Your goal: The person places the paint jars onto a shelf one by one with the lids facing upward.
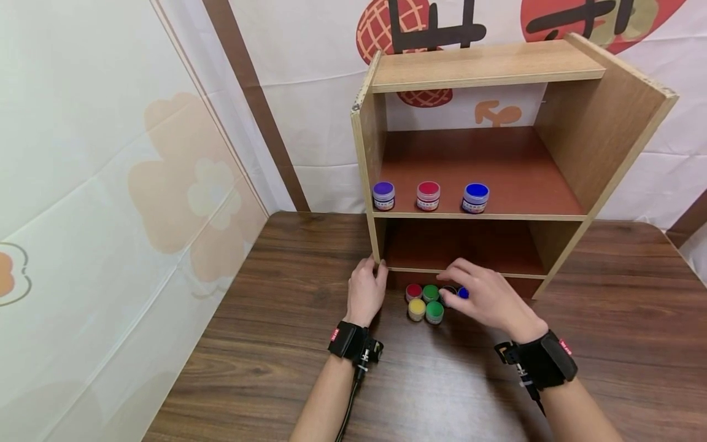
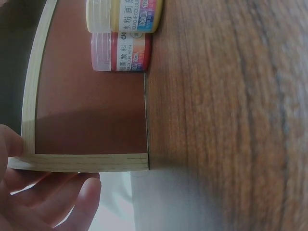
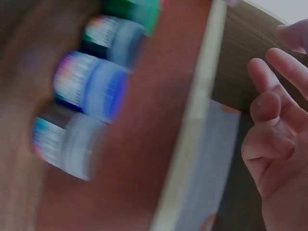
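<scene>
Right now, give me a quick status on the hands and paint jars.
Left hand gripping shelf side. Right hand holding nothing, near table jars. Three jars in upper compartment. Right hand partly hides blue table jar in head view.

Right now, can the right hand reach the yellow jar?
Probably yes: the right hand is empty and nearby, and nothing covers the yellow jar or stands in front of it.

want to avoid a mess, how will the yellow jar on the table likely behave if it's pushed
The yellow jar looks hard-walled, so it probably won't squash. Being short and upright, it would likely slide before tipping. If knocked onto its side, its round body could roll on the flat tabletop.
</scene>
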The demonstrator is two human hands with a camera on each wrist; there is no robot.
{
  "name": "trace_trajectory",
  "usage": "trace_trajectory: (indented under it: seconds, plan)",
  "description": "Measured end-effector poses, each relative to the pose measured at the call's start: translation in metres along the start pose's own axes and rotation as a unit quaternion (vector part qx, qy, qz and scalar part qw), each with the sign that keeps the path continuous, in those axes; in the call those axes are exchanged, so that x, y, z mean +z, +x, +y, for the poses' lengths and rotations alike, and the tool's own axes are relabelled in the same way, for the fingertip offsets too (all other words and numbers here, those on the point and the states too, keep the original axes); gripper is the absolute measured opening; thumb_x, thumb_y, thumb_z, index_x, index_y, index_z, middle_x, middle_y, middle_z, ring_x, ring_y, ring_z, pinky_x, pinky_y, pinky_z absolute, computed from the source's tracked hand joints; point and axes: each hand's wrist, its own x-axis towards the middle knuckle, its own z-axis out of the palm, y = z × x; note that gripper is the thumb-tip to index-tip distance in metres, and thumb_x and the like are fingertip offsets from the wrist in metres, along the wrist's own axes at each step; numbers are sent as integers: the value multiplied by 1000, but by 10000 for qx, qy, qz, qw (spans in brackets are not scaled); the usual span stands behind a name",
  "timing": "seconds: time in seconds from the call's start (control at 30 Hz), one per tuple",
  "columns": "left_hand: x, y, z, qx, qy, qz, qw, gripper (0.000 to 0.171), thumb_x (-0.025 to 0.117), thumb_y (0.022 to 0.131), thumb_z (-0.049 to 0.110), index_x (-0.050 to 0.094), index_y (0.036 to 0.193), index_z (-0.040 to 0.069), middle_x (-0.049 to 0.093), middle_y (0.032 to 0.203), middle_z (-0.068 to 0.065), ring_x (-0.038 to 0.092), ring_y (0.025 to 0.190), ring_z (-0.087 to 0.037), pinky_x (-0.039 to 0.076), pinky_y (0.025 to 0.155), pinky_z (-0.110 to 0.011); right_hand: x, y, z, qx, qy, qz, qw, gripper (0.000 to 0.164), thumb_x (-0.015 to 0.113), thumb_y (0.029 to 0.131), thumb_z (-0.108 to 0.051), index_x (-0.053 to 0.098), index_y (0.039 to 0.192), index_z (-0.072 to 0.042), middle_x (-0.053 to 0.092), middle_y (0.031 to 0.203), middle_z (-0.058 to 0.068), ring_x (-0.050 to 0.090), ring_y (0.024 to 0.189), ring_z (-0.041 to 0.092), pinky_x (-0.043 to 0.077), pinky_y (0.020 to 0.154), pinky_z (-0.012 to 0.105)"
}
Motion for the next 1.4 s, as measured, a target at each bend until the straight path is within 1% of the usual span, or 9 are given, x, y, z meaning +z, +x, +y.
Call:
trace_trajectory:
  seconds: [0.07,0.13,0.33,0.47,0.67,0.87,1.2,1.4]
  plan:
    - [-1,0,0,2,-1,8,10000,22,52,98,23,67,96,6,65,86,-8,62,72,-23,50,62,-38,9,-4,0,119,-82,-241,9996,27,69,87,-29,68,110,-14,61,105,-3,56,72,8,46,62,21]
    - [0,0,0,21,7,35,10000,22,52,98,23,67,96,6,65,86,-8,63,72,-24,50,62,-39,17,-7,0,110,-103,-349,9993,26,68,88,-30,68,109,-15,60,103,-3,55,71,9,44,61,21]
    - [1,0,0,-12,-24,26,10000,22,52,98,24,67,97,7,66,87,-8,64,74,-24,51,64,-40,34,-16,1,131,-122,-472,9987,23,69,88,-31,67,107,-18,60,99,-3,48,69,3,39,58,18]
    - [0,0,0,-57,-52,-11,10000,23,52,98,24,67,99,6,66,89,-9,64,75,-25,51,64,-40,41,-19,1,250,-246,-544,9979,25,71,86,-34,67,107,-20,58,99,-4,45,70,1,39,58,17]
    - [0,0,0,-35,-74,4,10000,23,52,98,22,67,100,5,66,88,-9,61,72,-22,49,61,-36,45,-21,1,290,-405,-574,9971,26,71,86,-35,67,107,-20,56,98,-5,46,72,3,40,58,18]
    - [0,-1,0,-27,-111,7,9999,23,52,98,23,67,99,5,64,86,-8,58,68,-19,47,58,-32,49,-21,1,236,-503,-525,9971,28,73,84,-36,66,106,-20,55,95,-5,43,70,4,36,55,16]
    - [0,-1,0,-71,-126,-11,9999,22,52,98,23,67,100,6,65,86,-7,58,68,-18,47,58,-31,49,-20,0,374,-516,-820,9946,32,71,86,-38,65,111,-20,53,93,-4,42,68,4,33,54,17]
    - [1,-1,-1,-56,-109,10,9999,22,53,98,22,67,98,7,65,85,-7,58,68,-19,47,58,-32,49,-20,-1,432,-508,-900,9937,32,71,86,-38,64,111,-20,53,91,-3,41,68,5,32,53,17]
